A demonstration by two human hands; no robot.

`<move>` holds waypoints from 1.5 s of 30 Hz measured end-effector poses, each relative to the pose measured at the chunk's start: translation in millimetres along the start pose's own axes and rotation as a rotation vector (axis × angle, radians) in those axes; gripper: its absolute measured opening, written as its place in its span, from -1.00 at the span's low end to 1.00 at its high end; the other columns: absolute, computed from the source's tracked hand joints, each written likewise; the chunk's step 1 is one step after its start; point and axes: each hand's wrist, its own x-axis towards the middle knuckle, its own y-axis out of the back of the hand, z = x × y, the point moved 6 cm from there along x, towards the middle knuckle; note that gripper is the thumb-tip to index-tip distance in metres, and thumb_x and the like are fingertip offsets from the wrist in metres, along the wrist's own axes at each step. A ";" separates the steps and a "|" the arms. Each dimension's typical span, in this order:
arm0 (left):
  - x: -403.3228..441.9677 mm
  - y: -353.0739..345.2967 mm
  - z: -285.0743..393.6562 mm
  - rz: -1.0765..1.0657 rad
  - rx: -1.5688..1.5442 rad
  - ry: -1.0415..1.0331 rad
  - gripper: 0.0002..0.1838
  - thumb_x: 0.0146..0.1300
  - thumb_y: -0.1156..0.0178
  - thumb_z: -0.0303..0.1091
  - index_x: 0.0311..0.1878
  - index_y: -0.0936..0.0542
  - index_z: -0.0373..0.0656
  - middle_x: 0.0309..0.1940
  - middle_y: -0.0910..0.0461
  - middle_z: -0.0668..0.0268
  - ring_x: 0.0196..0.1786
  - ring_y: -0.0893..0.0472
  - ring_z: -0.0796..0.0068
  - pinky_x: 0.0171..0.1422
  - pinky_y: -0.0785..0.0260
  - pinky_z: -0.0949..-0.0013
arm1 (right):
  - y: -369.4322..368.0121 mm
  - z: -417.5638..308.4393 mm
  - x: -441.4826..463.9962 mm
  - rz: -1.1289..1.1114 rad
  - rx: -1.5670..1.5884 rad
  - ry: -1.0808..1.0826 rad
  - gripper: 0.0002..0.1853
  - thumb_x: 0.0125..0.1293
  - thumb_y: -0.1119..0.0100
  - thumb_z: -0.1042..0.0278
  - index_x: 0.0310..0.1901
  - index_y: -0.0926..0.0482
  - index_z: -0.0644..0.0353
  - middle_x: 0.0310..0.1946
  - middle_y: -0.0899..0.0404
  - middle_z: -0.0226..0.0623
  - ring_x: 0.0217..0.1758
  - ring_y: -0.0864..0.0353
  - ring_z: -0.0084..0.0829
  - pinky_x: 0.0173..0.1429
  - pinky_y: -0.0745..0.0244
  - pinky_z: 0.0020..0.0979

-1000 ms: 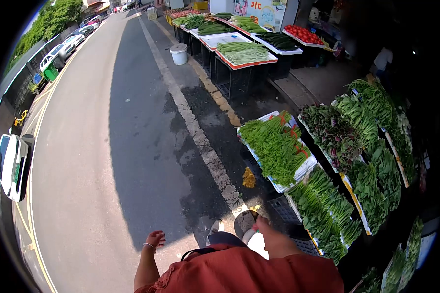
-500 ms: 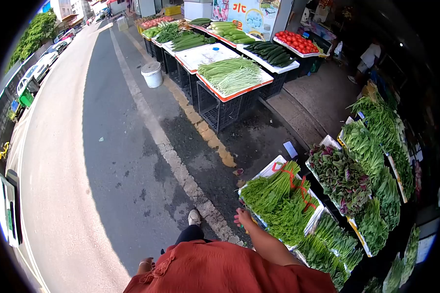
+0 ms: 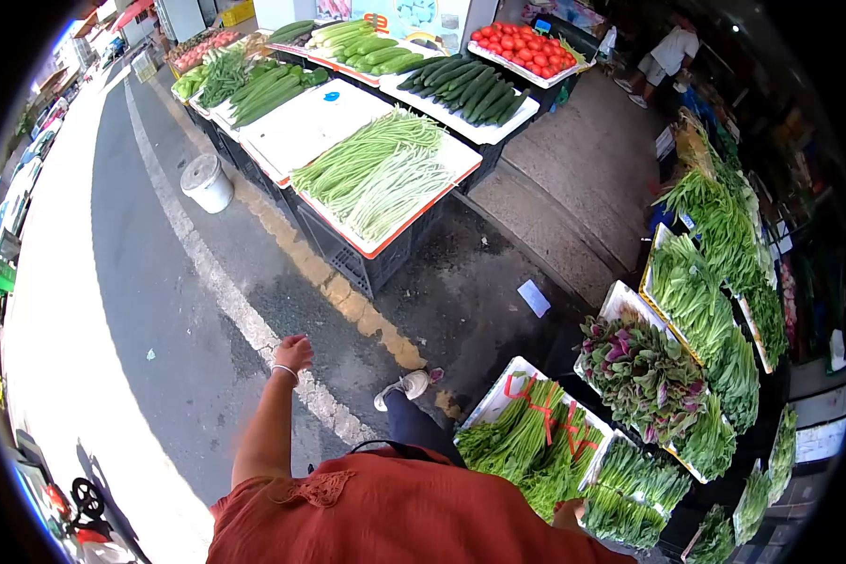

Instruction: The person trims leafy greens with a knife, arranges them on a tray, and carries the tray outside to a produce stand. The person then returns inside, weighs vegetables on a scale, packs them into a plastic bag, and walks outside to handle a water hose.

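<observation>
My left hand [image 3: 293, 353], with a thin band at the wrist, swings out in front over the pavement. Its fingers are loosely curled and nothing shows in them. Low beside my red top, my right hand [image 3: 569, 512] is mostly hidden and its fingers cannot be made out. It is nearest to a white box of leafy greens tied with red ribbon [image 3: 526, 437]. Bunches of dark leafy greens [image 3: 634, 479] lie just right of it. My foot in a pale shoe [image 3: 402, 388] is stepping forward on the pavement.
Ahead, long beans [image 3: 376, 179], cucumbers [image 3: 465, 91] and tomatoes [image 3: 524, 49] lie on white trays over black crates. A white bucket [image 3: 207, 183] stands left of them. Purple-green leaves [image 3: 641, 376] fill a box at the right. A person [image 3: 665, 58] is farther back.
I have stepped forward and the view has turned right, bringing the vegetable stand closer. My left hand has swung forward, while my right hand has swung back to my side.
</observation>
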 end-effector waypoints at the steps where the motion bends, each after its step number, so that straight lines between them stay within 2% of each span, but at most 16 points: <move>1: 12.0 -26.5 3.6 -0.055 0.041 0.037 -0.67 0.10 -0.11 -0.24 -0.07 -0.45 -0.13 -0.43 -0.51 0.39 -0.42 -0.54 0.49 -0.45 -0.41 0.40 | -20.8 -25.0 -12.2 0.127 -0.058 0.042 -0.52 0.30 0.26 -0.02 -0.55 -0.35 0.25 -0.81 -0.33 -0.17 -0.82 -0.32 -0.28 -0.80 -0.09 -0.34; 3: 27.9 -49.6 -13.5 -0.166 0.174 0.183 -0.68 0.11 -0.13 -0.22 -0.07 -0.44 -0.09 -0.44 -0.50 0.38 -0.43 -0.54 0.46 -0.42 -0.42 0.34 | -94.4 -56.6 -6.6 -0.117 0.253 -0.116 -0.49 0.31 0.24 0.02 -0.65 -0.32 0.28 -0.79 -0.37 -0.23 -0.84 -0.28 -0.40 -0.79 -0.12 -0.39; 8: 80.7 -42.8 -56.1 0.026 0.425 0.596 -0.71 0.09 -0.16 -0.23 -0.14 -0.43 -0.12 -0.41 -0.46 0.22 -0.45 -0.50 0.22 -0.45 -0.39 0.11 | -320.9 -213.2 -120.4 -0.570 0.017 0.267 -0.51 0.30 0.27 -0.07 -0.03 -0.35 0.21 -0.36 -0.56 -0.06 -0.52 -0.57 -0.27 -0.61 -0.35 -0.34; 9: 87.2 -43.0 -52.2 0.050 0.482 0.631 -0.69 0.16 -0.06 -0.20 -0.03 -0.41 -0.04 -0.20 -0.48 0.20 -0.25 -0.53 0.19 -0.27 -0.42 0.07 | -363.0 -239.9 -161.7 -0.679 -0.016 0.317 -0.47 0.31 0.29 -0.10 0.03 -0.33 0.22 -0.34 -0.57 -0.07 -0.51 -0.58 -0.30 -0.57 -0.40 -0.37; 13: 138.1 -78.2 -10.5 0.101 0.498 0.714 -0.67 0.19 -0.01 -0.19 0.00 -0.40 -0.07 -0.17 -0.49 0.22 -0.21 -0.53 0.23 -0.24 -0.42 0.09 | -504.4 -308.2 -289.1 -1.044 -0.143 0.428 -0.49 0.32 0.28 -0.07 0.03 -0.38 0.19 -0.30 -0.58 -0.17 -0.46 -0.59 -0.41 -0.51 -0.42 -0.44; 15: 175.3 -125.4 17.9 -0.119 0.492 0.706 -0.65 0.20 0.00 -0.17 0.00 -0.39 -0.13 -0.15 -0.49 0.22 -0.23 -0.53 0.27 -0.23 -0.42 0.13 | -550.1 -333.5 -313.6 -1.141 -0.370 0.649 -0.53 0.32 0.25 -0.04 0.02 -0.41 0.17 -0.32 -0.59 -0.21 -0.45 -0.60 -0.43 -0.48 -0.43 -0.43; 18: 256.1 -234.1 70.2 -0.240 0.602 0.696 -0.65 0.20 -0.01 -0.18 -0.01 -0.41 -0.16 -0.21 -0.52 0.22 -0.25 -0.56 0.25 -0.24 -0.44 0.15 | -608.4 -355.0 -269.8 -1.148 -0.683 0.823 -0.54 0.30 0.21 -0.03 -0.06 -0.46 0.19 -0.36 -0.59 -0.28 -0.49 -0.59 -0.46 -0.50 -0.45 -0.41; 22: 335.5 -440.1 182.7 -0.492 0.685 0.648 -0.76 0.16 -0.07 -0.24 -0.19 -0.48 -0.17 -0.42 -0.55 0.17 -0.26 -0.61 0.22 -0.27 -0.50 0.15 | -576.9 -385.8 -113.6 -0.691 -0.360 0.091 -0.56 0.26 0.20 -0.02 -0.34 -0.45 0.27 -0.55 -0.55 -0.14 -0.60 -0.55 -0.29 -0.62 -0.41 -0.25; 25: 384.9 -618.0 270.9 -0.679 1.039 0.474 -0.65 0.17 -0.03 -0.08 -0.19 -0.46 -0.19 -0.33 -0.57 0.10 -0.30 -0.62 0.17 -0.29 -0.46 0.21 | -510.5 -444.0 -61.4 -0.273 -0.070 -0.004 -0.55 0.26 0.18 -0.03 -0.30 -0.43 0.29 -0.66 -0.45 -0.20 -0.71 -0.48 -0.28 -0.70 -0.37 -0.26; 28: 406.5 -793.1 360.6 -0.753 1.008 0.216 -0.84 0.09 -0.05 -0.25 -0.44 -0.52 -0.10 -0.60 -0.52 0.33 -0.52 -0.55 0.36 -0.48 -0.36 0.31 | -489.6 -455.3 -1.0 -0.222 -0.031 -0.137 -0.52 0.25 0.20 -0.08 -0.36 -0.43 0.27 -0.65 -0.43 -0.16 -0.69 -0.47 -0.12 -0.68 -0.39 -0.13; 31: 435.7 -924.7 420.1 -0.799 0.834 -0.506 -0.91 0.02 -0.05 -0.41 -0.55 -0.49 -0.11 -0.66 -0.46 0.40 -0.56 -0.51 0.45 -0.48 -0.33 0.43 | -502.0 -424.9 61.8 -0.264 -0.086 -0.474 -0.53 0.25 0.21 -0.11 -0.25 -0.40 0.21 -0.53 -0.45 -0.07 -0.60 -0.49 -0.02 -0.55 -0.41 0.01; 32: 402.1 -947.8 445.3 -0.600 0.530 -0.149 -0.91 0.03 -0.06 -0.39 -0.54 -0.49 -0.12 -0.65 -0.47 0.41 -0.55 -0.51 0.45 -0.49 -0.33 0.44 | -513.1 -446.2 57.6 -0.266 -0.093 -0.518 -0.54 0.25 0.20 -0.10 -0.24 -0.39 0.21 -0.53 -0.45 -0.07 -0.61 -0.49 -0.04 -0.55 -0.41 -0.01; 39: 413.0 -1009.4 448.2 -0.694 0.821 0.212 -0.79 0.13 0.01 -0.20 -0.41 -0.47 -0.13 -0.54 -0.48 0.37 -0.55 -0.47 0.46 -0.50 -0.29 0.34 | -679.6 -765.7 35.2 -0.519 0.047 -0.239 -0.61 0.25 0.18 -0.01 -0.12 -0.35 0.16 -0.51 -0.50 -0.11 -0.62 -0.52 -0.14 -0.59 -0.42 -0.14; 41: 471.1 -993.9 398.0 -0.878 0.660 0.712 -0.78 0.13 0.05 -0.17 -0.33 -0.46 -0.09 -0.48 -0.50 0.34 -0.50 -0.49 0.41 -0.47 -0.28 0.24 | -719.3 -897.1 7.3 -0.572 0.006 -0.035 -0.61 0.26 0.18 0.02 -0.04 -0.36 0.14 -0.45 -0.54 -0.10 -0.58 -0.54 -0.21 -0.62 -0.37 -0.22; 42: 452.9 -993.4 432.2 -0.573 0.896 0.470 -0.77 0.17 0.07 -0.17 -0.26 -0.46 -0.08 -0.42 -0.53 0.30 -0.40 -0.51 0.36 -0.41 -0.27 0.17 | -737.6 -954.7 -6.8 -0.622 -0.012 0.081 -0.60 0.28 0.20 0.06 0.00 -0.35 0.16 -0.38 -0.56 -0.06 -0.54 -0.55 -0.23 -0.60 -0.36 -0.27; 45: 440.2 -996.9 469.0 -0.351 0.826 0.539 -0.72 0.20 0.08 -0.13 -0.16 -0.44 -0.08 -0.14 -0.51 0.23 -0.19 -0.50 0.28 -0.29 -0.27 0.15 | -793.8 -1074.6 -19.4 -0.673 -0.075 0.208 -0.57 0.29 0.22 0.05 0.03 -0.36 0.17 -0.34 -0.57 -0.10 -0.53 -0.56 -0.27 -0.60 -0.37 -0.29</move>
